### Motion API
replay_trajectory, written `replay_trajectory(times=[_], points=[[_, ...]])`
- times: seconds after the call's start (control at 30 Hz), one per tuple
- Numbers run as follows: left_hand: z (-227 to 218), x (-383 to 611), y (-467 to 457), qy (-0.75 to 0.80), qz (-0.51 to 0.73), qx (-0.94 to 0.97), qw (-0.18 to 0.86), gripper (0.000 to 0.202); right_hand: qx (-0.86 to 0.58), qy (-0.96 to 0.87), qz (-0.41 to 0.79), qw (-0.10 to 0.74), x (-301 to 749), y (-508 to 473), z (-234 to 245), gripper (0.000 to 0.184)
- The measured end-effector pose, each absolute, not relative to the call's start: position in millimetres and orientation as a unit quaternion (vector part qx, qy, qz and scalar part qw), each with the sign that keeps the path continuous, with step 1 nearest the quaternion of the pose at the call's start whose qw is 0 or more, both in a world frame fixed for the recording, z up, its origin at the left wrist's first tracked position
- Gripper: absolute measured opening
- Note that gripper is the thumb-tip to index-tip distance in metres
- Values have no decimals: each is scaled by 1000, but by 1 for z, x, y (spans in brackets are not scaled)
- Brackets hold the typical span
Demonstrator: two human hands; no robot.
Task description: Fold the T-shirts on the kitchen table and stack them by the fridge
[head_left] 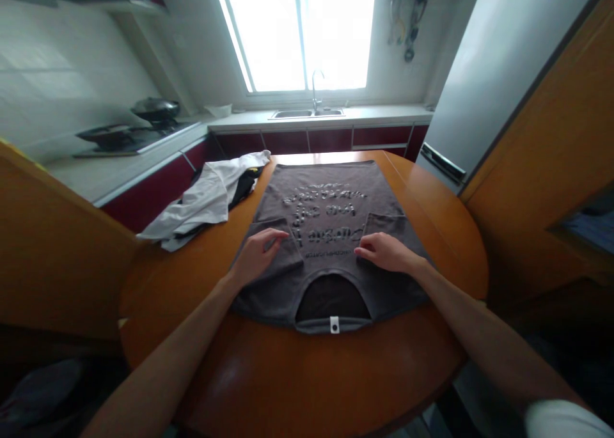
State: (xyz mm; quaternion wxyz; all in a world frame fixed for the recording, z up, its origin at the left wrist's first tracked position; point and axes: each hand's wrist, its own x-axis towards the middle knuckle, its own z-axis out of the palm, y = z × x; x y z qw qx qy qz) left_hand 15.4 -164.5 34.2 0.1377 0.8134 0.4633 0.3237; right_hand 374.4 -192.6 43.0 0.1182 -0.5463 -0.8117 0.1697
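Observation:
A dark grey T-shirt [330,201] with pale printed lettering lies spread on a round wooden table [432,220], its collar towards me and both sleeves folded inward over the body. My left hand [259,252] rests on the left folded sleeve, fingers stretched flat on the cloth. My right hand [386,251] lies on the right folded sleeve, fingers extended and pressed to the fabric. Neither hand grips anything.
A crumpled white and black garment [206,198] lies at the table's left edge. Beyond it are a kitchen counter with a stove and pans [139,128], a sink [307,113] under a bright window, and a fridge [480,86] at right. Wooden panels flank both sides.

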Motion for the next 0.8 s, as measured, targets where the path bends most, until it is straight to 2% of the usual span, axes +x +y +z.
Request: replay_trajectory(times=[0.13,0.2,0.33,0.5,0.67,0.8], points=[[31,19,-164,467,319,814,128,30,-599,-745,103,275,378,-180,32,31],[28,23,-164,471,321,814,114,33,-623,-717,58,307,377,-175,23,40],[17,34,-168,481,277,827,90,48,-654,-718,30,238,365,-175,2,58],[0,42,-175,501,122,854,70,61,-657,-741,67,123,352,-179,-12,64],[-3,41,-177,504,95,856,64,63,-666,-730,48,145,353,-181,-9,65],[0,41,-178,499,91,859,71,60,-659,-738,73,122,351,-182,-11,65]])
